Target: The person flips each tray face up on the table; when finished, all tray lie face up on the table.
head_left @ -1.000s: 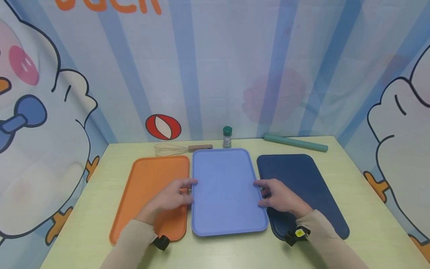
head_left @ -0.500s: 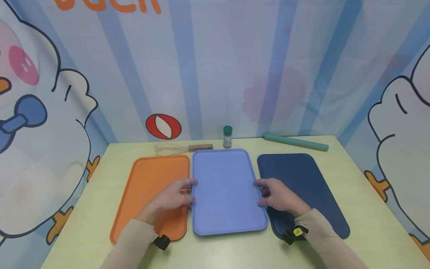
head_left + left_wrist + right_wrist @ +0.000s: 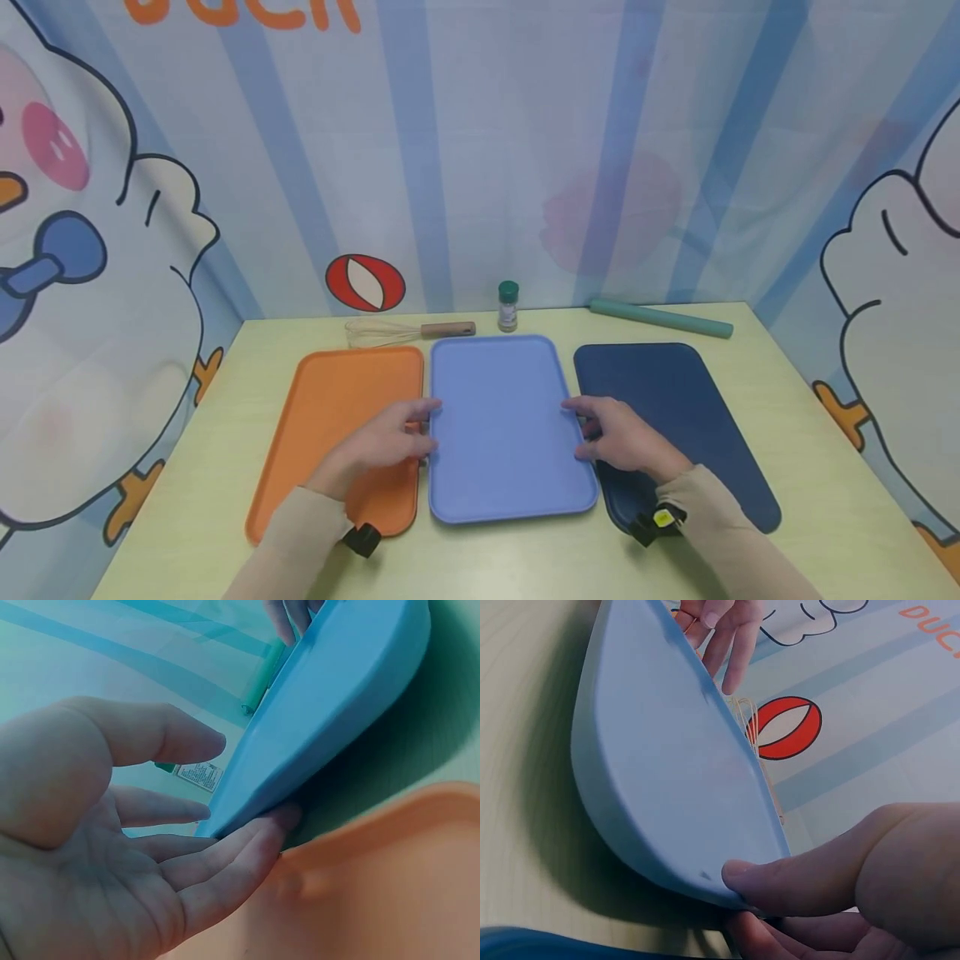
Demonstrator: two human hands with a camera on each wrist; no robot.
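Observation:
A periwinkle-blue tray (image 3: pixel 504 425) is between my two hands in the head view, and dark shadow shows under its raised edge in both wrist views. My left hand (image 3: pixel 386 435) holds its left side; in the left wrist view the fingers (image 3: pixel 247 862) reach under the rim, with the thumb just off it. On the opposite side, my right hand (image 3: pixel 622 435) pinches the rim, its thumb (image 3: pixel 780 885) on top and its other fingers underneath. An orange tray (image 3: pixel 352 383) lies below my left hand, and a navy tray (image 3: pixel 675 408) below my right.
Behind the trays, a whisk (image 3: pixel 420 331) lies along the table's back. A small green-capped jar (image 3: pixel 507 308) stands beside it, and a green rolling pin (image 3: pixel 660 319) lies at the back right. A printed curtain (image 3: pixel 510 167) hangs behind the table (image 3: pixel 817 492).
The blue tray's far edge has come slightly nearer and its near edge has shifted slightly up in the head view. Both hands stay at its sides with almost no movement.

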